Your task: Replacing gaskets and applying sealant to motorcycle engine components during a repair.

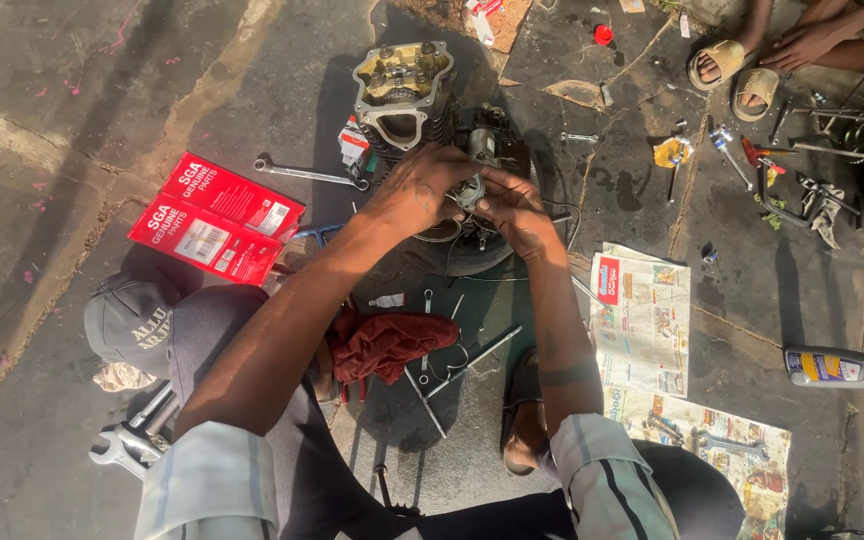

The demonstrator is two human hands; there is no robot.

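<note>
Metal part: small engine piece (469,190), looking rigid, oily, slippery.
Left hand (417,190): pinching its left edge.
Right hand (514,208): gripping its right edge.
Engine block (402,95): lying just beyond both grips, seeming heavy.

The person wears a pale grey-white shirt with thin dark stripes, the sleeves rolled or cut short and ending above the elbows, so both forearms are bare. The left hand (420,186) and right hand (512,208) wear no gloves or rings that can be made out. A dark band, possibly a tattoo or a thread, crosses the right forearm near the elbow. Dark grey trousers cover the knees. A brown sandal (522,420) sits on one foot below the right arm.
</note>
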